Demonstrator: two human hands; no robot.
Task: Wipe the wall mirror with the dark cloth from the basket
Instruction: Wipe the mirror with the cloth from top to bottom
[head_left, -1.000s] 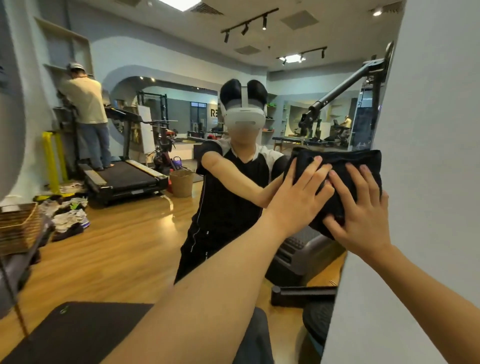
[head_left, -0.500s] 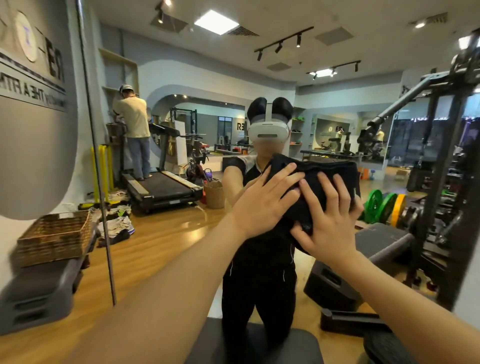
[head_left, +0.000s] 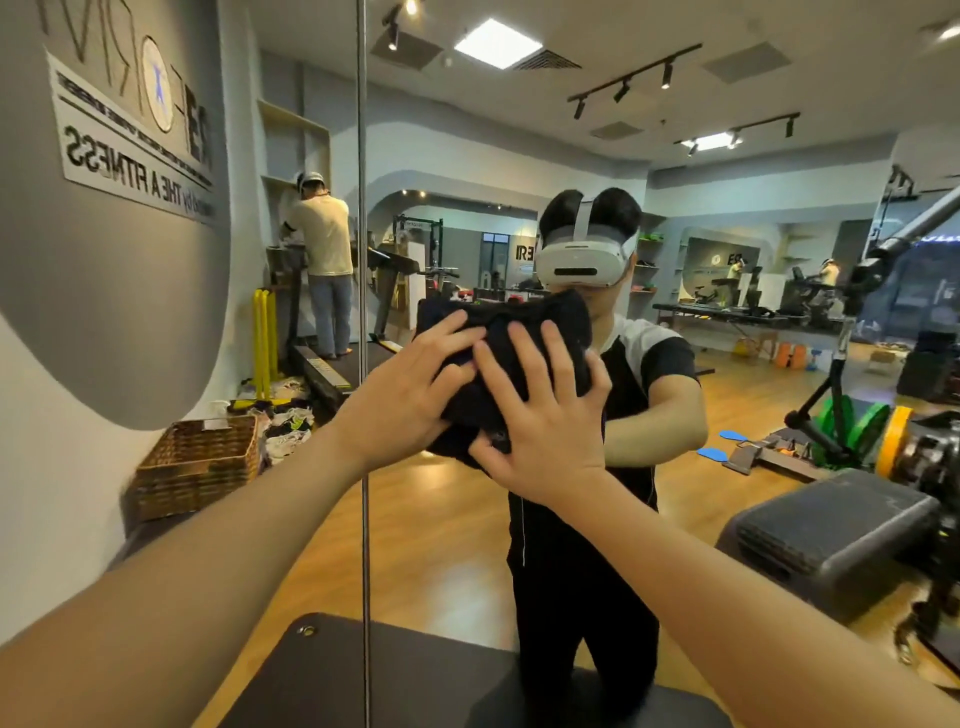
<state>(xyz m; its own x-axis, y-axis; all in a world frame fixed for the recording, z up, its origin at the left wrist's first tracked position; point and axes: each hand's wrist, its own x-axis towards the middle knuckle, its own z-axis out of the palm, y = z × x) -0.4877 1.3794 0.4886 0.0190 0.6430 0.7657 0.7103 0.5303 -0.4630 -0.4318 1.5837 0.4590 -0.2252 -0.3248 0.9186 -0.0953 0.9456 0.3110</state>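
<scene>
Head view — both hands, left (head_left: 410, 395) and right (head_left: 545, 421), fingers spread, press dark cloth (head_left: 519, 332) on mirror (head_left: 467, 519); long axis sideways.

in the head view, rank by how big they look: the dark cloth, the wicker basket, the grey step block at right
1. grey step block
2. dark cloth, though both hands cover part of it
3. wicker basket, close to the cloth in apparent size, so that pair is unsure

Basket and block are mirror reflections.

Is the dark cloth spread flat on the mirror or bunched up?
Bunched up. The dark cloth shows as a thick, wrinkled wad, with the left hand and right hand pressing it against the wall mirror, fingers spread.
</scene>
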